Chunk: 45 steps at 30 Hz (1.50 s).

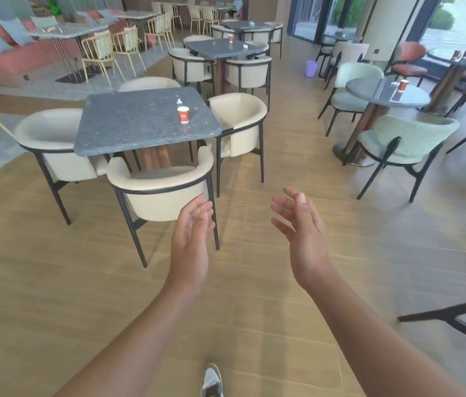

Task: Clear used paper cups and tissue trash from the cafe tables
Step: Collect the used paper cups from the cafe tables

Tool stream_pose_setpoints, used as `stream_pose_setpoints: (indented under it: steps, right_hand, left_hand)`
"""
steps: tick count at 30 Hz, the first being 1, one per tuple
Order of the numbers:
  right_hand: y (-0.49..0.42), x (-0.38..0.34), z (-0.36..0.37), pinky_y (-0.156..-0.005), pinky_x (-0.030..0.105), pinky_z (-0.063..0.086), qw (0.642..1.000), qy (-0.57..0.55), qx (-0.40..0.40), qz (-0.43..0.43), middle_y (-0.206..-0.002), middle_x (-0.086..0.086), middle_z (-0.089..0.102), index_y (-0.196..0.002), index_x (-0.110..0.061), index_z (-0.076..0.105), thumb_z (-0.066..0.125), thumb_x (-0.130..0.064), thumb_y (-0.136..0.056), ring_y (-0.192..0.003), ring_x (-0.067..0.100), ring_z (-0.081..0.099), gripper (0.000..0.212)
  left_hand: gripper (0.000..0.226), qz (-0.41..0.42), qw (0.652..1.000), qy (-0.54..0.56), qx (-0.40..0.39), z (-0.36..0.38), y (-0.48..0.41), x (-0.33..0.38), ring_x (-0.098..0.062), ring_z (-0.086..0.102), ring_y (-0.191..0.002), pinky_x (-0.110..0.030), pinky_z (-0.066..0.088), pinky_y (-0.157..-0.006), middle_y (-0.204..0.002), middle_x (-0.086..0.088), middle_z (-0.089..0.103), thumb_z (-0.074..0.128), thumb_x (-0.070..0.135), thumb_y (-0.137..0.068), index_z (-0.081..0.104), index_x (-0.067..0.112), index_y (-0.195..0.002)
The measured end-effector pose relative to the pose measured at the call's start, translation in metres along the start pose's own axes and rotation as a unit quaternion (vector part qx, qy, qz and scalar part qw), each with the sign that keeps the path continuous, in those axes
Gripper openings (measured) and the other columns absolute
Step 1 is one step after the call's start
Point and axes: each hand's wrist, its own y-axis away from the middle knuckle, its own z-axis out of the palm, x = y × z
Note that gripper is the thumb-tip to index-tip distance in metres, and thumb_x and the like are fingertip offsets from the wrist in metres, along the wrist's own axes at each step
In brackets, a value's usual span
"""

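Closing on table [128, 124], centre left. Raising left hand [194, 224] and right hand [300, 224] at lower centre, fingers loose and apart, gripping nothing, probably kept free to take one item each. Spotting cup [183, 114] upright near the table's right edge, with tissue [179, 101] crumpled just behind it. Looks like trash left by the right-hand seat. Blocked in front by chair [163, 190], so likely calls for reaching round the side. More waiting: second cup [230, 38] upper centre, third cup [403, 85] far right. Noting purple bin [311, 68] on the floor beyond, a likely drop point. Nothing collected yet.
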Motion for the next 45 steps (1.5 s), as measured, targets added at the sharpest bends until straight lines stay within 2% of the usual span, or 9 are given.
stream_pose_setpoints:
  steps: [9,15,17,23,28,31,34,39,45]
  right_hand:
    - [-0.180,0.012,0.065,-0.107,0.047,0.053,1.000,0.001,0.010,0.009,-0.124,-0.001,0.073,-0.133,-0.024,0.064,0.040,-0.043,-0.110,-0.118,0.011,0.068,0.038]
    - [-0.299,0.039,0.080,-0.107,0.050,0.053,1.000,-0.001,-0.009,0.010,-0.124,0.000,0.073,-0.133,-0.025,0.065,0.043,-0.053,-0.106,-0.118,0.013,0.068,0.045]
    - [-0.345,0.050,0.082,-0.107,0.049,0.052,1.000,-0.005,-0.020,0.015,-0.122,-0.001,0.074,-0.131,-0.026,0.065,0.045,-0.057,-0.102,-0.118,0.012,0.068,0.047]
    - [-0.505,0.064,0.082,-0.108,0.049,0.052,0.998,-0.005,-0.054,0.030,-0.122,0.000,0.073,-0.132,-0.026,0.065,0.044,-0.056,-0.097,-0.116,0.012,0.068,0.051]
    - [-0.620,0.065,0.083,-0.109,0.046,0.051,0.996,0.007,-0.088,0.033,-0.123,0.001,0.074,-0.129,-0.028,0.066,0.043,-0.055,-0.098,-0.119,0.012,0.067,0.047]
    - [-0.673,0.068,0.092,-0.109,0.044,0.051,0.994,0.005,-0.107,0.034,-0.122,0.001,0.073,-0.127,-0.030,0.066,0.044,-0.054,-0.099,-0.118,0.012,0.068,0.044]
    - [-0.719,0.076,0.108,-0.109,0.043,0.051,0.992,-0.003,-0.122,0.040,-0.122,0.002,0.074,-0.130,-0.027,0.066,0.045,-0.054,-0.098,-0.118,0.013,0.068,0.047]
    - [-0.789,0.102,0.145,-0.110,0.046,0.051,0.988,0.003,-0.147,0.053,-0.121,0.002,0.074,-0.130,-0.026,0.066,0.045,-0.054,-0.098,-0.121,0.016,0.067,0.047]
    - [-0.875,0.135,0.209,-0.110,0.046,0.050,0.982,0.026,-0.177,0.052,-0.122,-0.002,0.073,-0.132,-0.027,0.063,0.042,-0.054,-0.100,-0.120,0.012,0.066,0.047]
  left_hand:
    - [0.058,0.000,1.000,-0.013,-0.015,0.018,-0.192,-0.029,-0.009,0.059,-0.131,-0.039,0.049,-0.111,-0.133,0.004,0.066,0.055,0.062,-0.086,0.056,0.030,-0.135]
    - [0.036,-0.022,1.000,-0.015,0.010,0.046,-0.298,-0.069,-0.007,0.059,-0.131,-0.039,0.047,-0.114,-0.140,0.003,0.062,0.056,0.048,-0.093,0.059,0.037,-0.126]
    - [0.038,-0.023,0.999,-0.019,0.019,0.060,-0.335,-0.086,-0.007,0.058,-0.131,-0.040,0.046,-0.115,-0.139,0.004,0.063,0.057,0.051,-0.091,0.059,0.038,-0.127]
    - [0.066,-0.028,0.996,-0.015,0.085,0.115,-0.462,-0.131,-0.008,0.057,-0.133,-0.044,0.043,-0.118,-0.136,0.004,0.064,0.065,0.057,-0.082,0.056,0.026,-0.139]
    - [0.049,-0.038,0.991,-0.009,0.128,0.156,-0.549,-0.155,-0.001,0.058,-0.127,-0.047,0.042,-0.118,-0.135,0.006,0.063,0.066,0.046,-0.087,0.058,0.033,-0.133]
    - [0.057,-0.040,0.987,-0.015,0.156,0.170,-0.588,-0.165,-0.002,0.059,-0.127,-0.045,0.043,-0.118,-0.137,0.004,0.062,0.068,0.053,-0.079,0.058,0.034,-0.132]
    - [0.051,-0.036,0.982,-0.025,0.183,0.174,-0.630,-0.178,-0.007,0.059,-0.130,-0.047,0.042,-0.118,-0.139,0.001,0.061,0.067,0.041,-0.087,0.056,0.029,-0.135]
    - [0.042,-0.035,0.976,-0.023,0.215,0.164,-0.699,-0.208,-0.015,0.056,-0.134,-0.036,0.042,-0.118,-0.140,0.001,0.058,0.066,0.017,-0.100,0.053,0.025,-0.139]
    - [0.062,-0.030,0.967,-0.012,0.252,0.137,-0.802,-0.250,-0.015,0.055,-0.129,-0.019,0.051,-0.092,-0.144,-0.005,0.049,0.073,0.011,-0.092,0.044,0.038,-0.140]
